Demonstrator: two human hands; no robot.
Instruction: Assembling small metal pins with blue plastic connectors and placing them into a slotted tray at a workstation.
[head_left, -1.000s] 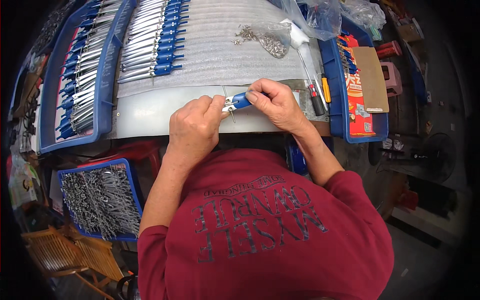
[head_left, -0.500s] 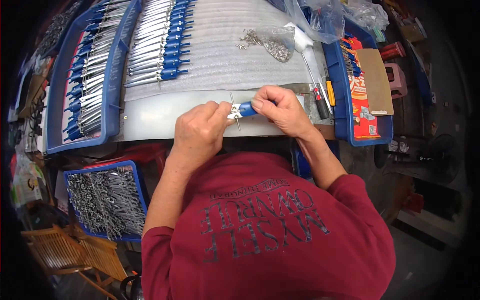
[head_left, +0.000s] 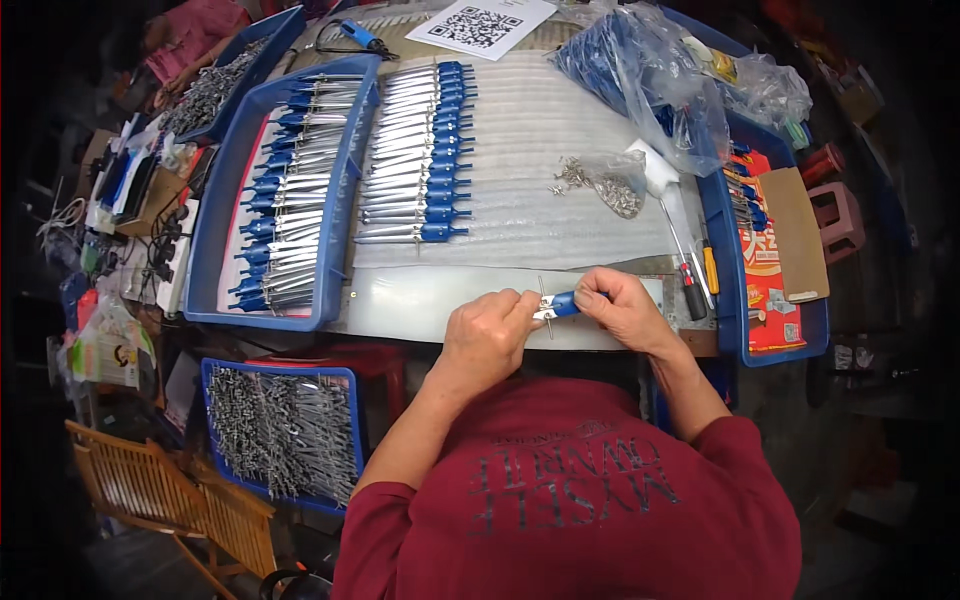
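Between my two hands is a slim metal tool (head_left: 566,304) with a blue sleeve, a silver end and a thin pin standing crosswise. The closed fingers of my left hand (head_left: 492,328) grip its silver end. My right hand (head_left: 625,312) pinches the blue end between thumb and fingers, hiding its tip. Both hands are over the near edge of a smooth pale board (head_left: 420,300). Farther off, a row of similar blue and silver tools (head_left: 440,150) lies on a white foam sheet (head_left: 520,130).
On the left stands a blue tray (head_left: 337,240) of similar tools; below it, a blue crate (head_left: 358,430) holds grey metal parts. Small metal pieces spill from a clear bag (head_left: 620,190). Screwdrivers (head_left: 692,290) lie beside the right blue tray (head_left: 735,310), which contains cardboard (head_left: 792,230).
The whole view has shifted, so hands and table appear lower and farther right, and a printed sheet shows at the far edge. Both hands keep their hold on the tool.
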